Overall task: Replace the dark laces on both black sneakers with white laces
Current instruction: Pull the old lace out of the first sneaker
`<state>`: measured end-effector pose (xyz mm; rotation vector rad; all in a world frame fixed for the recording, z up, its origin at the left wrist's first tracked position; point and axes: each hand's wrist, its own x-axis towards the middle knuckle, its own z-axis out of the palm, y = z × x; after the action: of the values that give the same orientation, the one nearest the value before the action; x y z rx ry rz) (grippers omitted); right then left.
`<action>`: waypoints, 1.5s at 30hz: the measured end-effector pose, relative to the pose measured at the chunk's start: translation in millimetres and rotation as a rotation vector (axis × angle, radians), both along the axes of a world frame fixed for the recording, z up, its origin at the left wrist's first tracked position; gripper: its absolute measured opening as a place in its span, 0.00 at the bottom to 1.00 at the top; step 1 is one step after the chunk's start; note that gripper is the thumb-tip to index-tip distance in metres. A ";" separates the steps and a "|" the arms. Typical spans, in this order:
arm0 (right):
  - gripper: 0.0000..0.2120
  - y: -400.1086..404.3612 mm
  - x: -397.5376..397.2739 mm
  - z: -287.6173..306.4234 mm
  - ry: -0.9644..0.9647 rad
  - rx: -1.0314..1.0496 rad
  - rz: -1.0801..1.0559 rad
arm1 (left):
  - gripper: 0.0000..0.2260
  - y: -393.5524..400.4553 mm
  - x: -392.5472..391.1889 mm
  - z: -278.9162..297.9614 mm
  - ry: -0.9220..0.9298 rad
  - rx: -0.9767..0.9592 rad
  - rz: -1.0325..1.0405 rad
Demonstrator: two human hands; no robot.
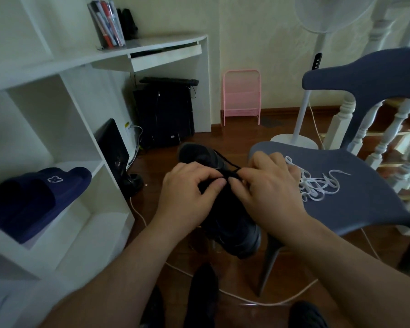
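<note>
A black sneaker (232, 223) is held up in mid-air between my hands, toe pointing away from me. My left hand (187, 190) grips its left side and pinches the dark lace (230, 172) near the eyelets. My right hand (268, 183) pinches the same dark lace from the right, with a loop of lace rising toward the toe. White laces (317, 183) lie in a loose tangle on the blue-grey chair seat (365, 200), just right of my right hand. A second black sneaker (204, 294) lies on the floor below, partly hidden by my left forearm.
A white shelf unit (57, 162) stands at left with a navy slipper (36, 200) on it. A white cable (258, 301) runs across the wooden floor. A fan base (294, 140), a pink rack (242, 95) and a desk with a black computer tower (163, 114) stand beyond.
</note>
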<state>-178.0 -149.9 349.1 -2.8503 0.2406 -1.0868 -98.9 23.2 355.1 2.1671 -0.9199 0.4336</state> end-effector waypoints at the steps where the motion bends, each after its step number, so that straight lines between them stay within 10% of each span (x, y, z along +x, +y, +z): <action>1: 0.20 -2.0 0.4 0.4 0.000 0.002 0.001 | 0.05 2.6 0.8 2.3 0.032 -0.058 -0.017; 15: 0.19 6.3 -0.7 -0.9 -0.082 -0.025 0.035 | 0.18 2.7 -4.8 7.4 -0.054 0.098 0.099; 37: 0.19 -3.1 -2.6 8.6 -0.056 0.158 0.097 | 0.07 8.3 -2.8 8.8 -0.135 -0.064 0.040; 45: 0.09 -24.1 -5.0 18.5 0.002 0.674 0.237 | 0.20 49.2 25.8 10.9 0.321 -0.017 0.172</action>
<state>-183.0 -174.0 367.6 -2.2094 0.2109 -0.7662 -73.0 72.4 365.9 2.2252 -0.5536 0.1649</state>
